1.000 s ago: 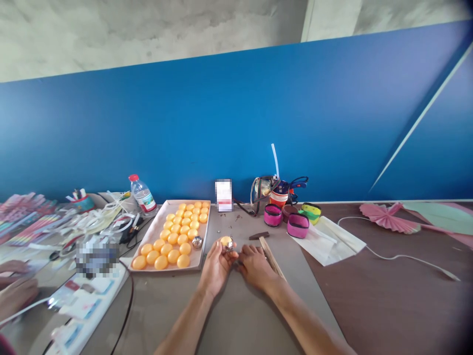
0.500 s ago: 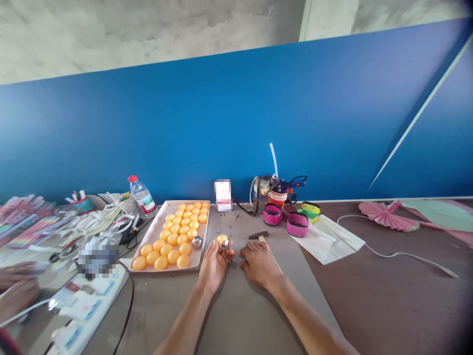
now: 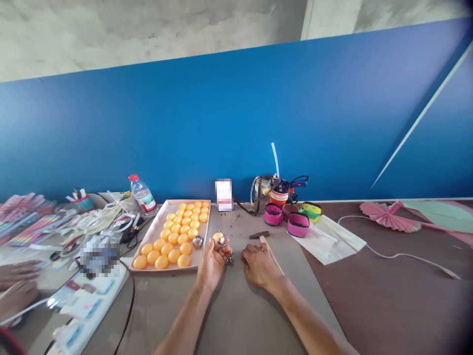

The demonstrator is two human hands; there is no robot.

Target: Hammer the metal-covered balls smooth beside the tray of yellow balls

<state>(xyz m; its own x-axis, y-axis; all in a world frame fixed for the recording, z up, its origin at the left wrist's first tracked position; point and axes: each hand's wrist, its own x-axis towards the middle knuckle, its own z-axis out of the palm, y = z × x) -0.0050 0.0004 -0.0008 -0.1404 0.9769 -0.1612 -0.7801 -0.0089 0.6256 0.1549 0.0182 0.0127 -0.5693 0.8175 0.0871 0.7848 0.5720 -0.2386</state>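
Observation:
My left hand (image 3: 211,264) is closed around an orange ball (image 3: 219,237) partly covered with silver mirror pieces. Small dark, shiny bits (image 3: 229,261) show beside its lower fingers. My right hand (image 3: 260,264) rests low over the table with its fingers curled down; whatever is under the fingertips is hidden. Beside it lies a pale wooden strip (image 3: 271,254), with a short dark bar (image 3: 259,235) just beyond. Left of my hands a shallow pinkish tray (image 3: 162,209) holds rows of plain orange balls (image 3: 173,256) and one mirrored silver ball (image 3: 197,241).
A water bottle (image 3: 144,196) stands behind the tray. Pink bands (image 3: 298,224), a green band (image 3: 311,212), white sheets (image 3: 325,244) and a cup of tools (image 3: 279,197) are at right. A power strip (image 3: 86,315) and a co-worker's hands (image 3: 18,286) are at left.
My left hand has turned the ball slightly and tilted, showing the shiny bits by its lower fingers. My right hand stays almost in place, fingers still curled.

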